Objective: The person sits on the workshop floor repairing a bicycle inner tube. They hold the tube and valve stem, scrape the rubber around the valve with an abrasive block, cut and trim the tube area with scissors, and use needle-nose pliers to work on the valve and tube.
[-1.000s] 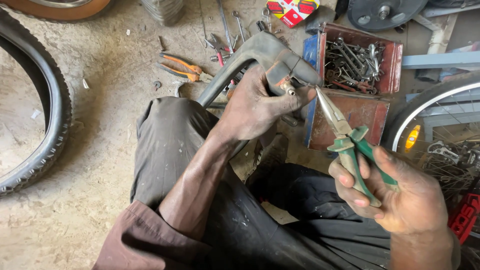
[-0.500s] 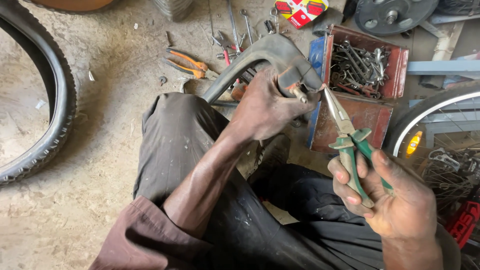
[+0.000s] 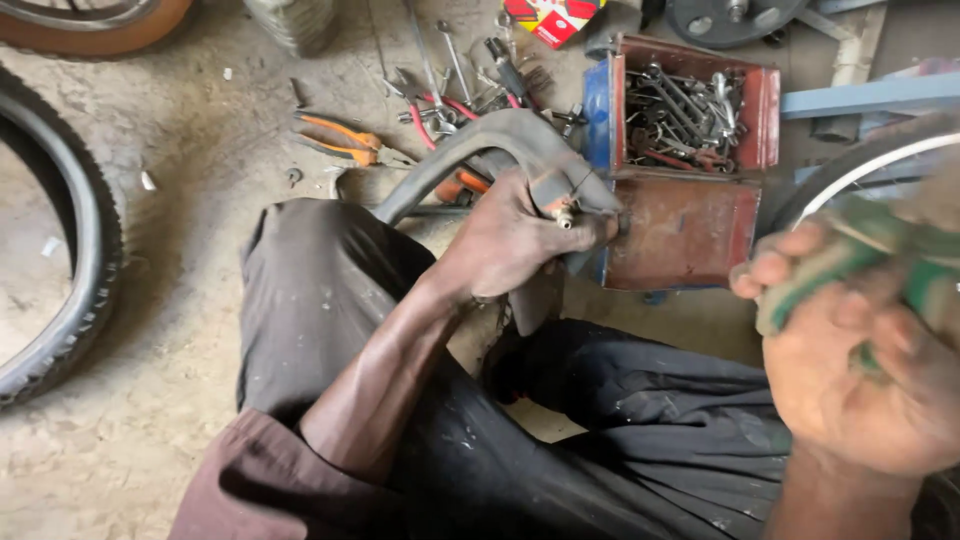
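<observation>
The black inner tube is bent in an arch over the person's lap, its folded end gripped tight in the left hand, fingers wrapped around the rubber with the small metal valve poking out between them. Right hand is up close to the camera at the right edge, blurred, fingers closed around the green handles of a pair of pliers; the tool's nose can't be made out. Just past the valve sits a red and blue metal toolbox, its open tray heaped with spanners. On the dirt floor behind the tube lie orange-handled pliers and loose wrenches. A bicycle tyre curves along the left side, well apart from the hands, and a wheel rim shows at the right beside the toolbox.
</observation>
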